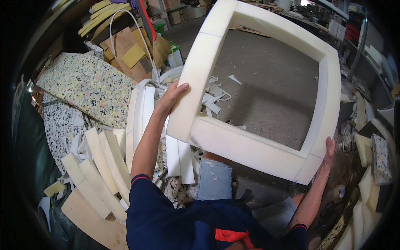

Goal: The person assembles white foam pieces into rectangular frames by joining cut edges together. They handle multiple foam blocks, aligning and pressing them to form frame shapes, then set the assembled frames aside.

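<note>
A large four-sided frame of cream foam point(246, 143) is held up in front of me, tilted, its open middle showing the grey floor behind. Seams cross it near the corners where foam pieces meet. My left hand point(171, 96) grips the frame's left side, thumb on the front face and the other fingers hidden behind. On the lower right corner, my right hand point(329, 151) presses against the outer edge with its fingers wrapped along it. Both forearms reach up from below, and the frame touches nothing else that I can make out.
Cream foam strips point(102, 166) are piled at left beside speckled foam sheets point(89, 85). A straw broom point(160, 50) stands behind them. White scraps point(213, 102) litter the grey floor point(266, 83). More foam offcuts point(366, 187) lie along the right.
</note>
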A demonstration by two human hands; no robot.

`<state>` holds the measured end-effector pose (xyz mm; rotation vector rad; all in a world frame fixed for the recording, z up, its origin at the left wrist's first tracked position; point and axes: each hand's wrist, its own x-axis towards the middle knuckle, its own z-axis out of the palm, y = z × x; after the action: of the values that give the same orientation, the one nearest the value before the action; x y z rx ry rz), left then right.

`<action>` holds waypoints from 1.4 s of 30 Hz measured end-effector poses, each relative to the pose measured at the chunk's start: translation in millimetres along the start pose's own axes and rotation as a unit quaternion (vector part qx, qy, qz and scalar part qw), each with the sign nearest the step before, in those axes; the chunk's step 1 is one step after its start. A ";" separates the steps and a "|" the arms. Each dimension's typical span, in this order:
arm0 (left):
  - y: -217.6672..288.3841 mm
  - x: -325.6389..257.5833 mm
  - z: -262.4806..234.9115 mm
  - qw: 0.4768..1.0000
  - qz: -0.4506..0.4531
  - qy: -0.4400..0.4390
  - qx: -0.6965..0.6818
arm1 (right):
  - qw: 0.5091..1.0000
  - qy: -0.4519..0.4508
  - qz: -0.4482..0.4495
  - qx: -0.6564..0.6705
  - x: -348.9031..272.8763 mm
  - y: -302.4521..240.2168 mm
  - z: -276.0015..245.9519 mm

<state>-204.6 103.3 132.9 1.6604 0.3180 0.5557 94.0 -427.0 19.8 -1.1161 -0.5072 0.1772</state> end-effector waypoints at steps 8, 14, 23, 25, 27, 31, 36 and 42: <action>-30.3 16.7 -13.8 0.997 0.067 -0.008 0.025 | 0.995 -0.001 -0.097 0.024 6.8 9.2 -19.8; -57.2 34.2 -16.2 0.994 0.104 -0.019 -0.008 | 0.995 0.007 -0.096 -0.029 -6.4 -20.9 -16.5; -124.8 51.7 -31.2 0.992 0.081 0.047 -0.079 | 0.996 0.008 -0.080 -0.030 -35.3 -81.3 4.1; -135.3 63.1 -38.6 0.995 0.040 0.069 -0.054 | 0.997 0.012 -0.051 -0.053 -42.5 -90.8 1.3; -146.9 72.6 -38.6 0.994 0.026 0.047 -0.094 | 0.994 0.014 -0.014 -0.106 -51.8 -102.6 1.0; -164.0 91.2 -23.0 0.993 0.050 0.063 -0.087 | 0.976 0.028 -0.029 -0.213 -73.3 -133.9 19.8; -153.6 115.1 24.2 0.991 0.105 0.064 -0.047 | 0.962 0.103 -0.159 -0.195 -106.2 -193.0 26.2; -10.8 169.4 78.3 0.932 0.075 -0.122 -0.333 | 0.923 0.267 -0.272 -0.059 -157.0 -241.5 -4.2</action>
<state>-19.3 124.7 145.3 1.0743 -0.1756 0.4912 -68.5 -596.7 186.5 -1.0442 -0.3183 -0.6384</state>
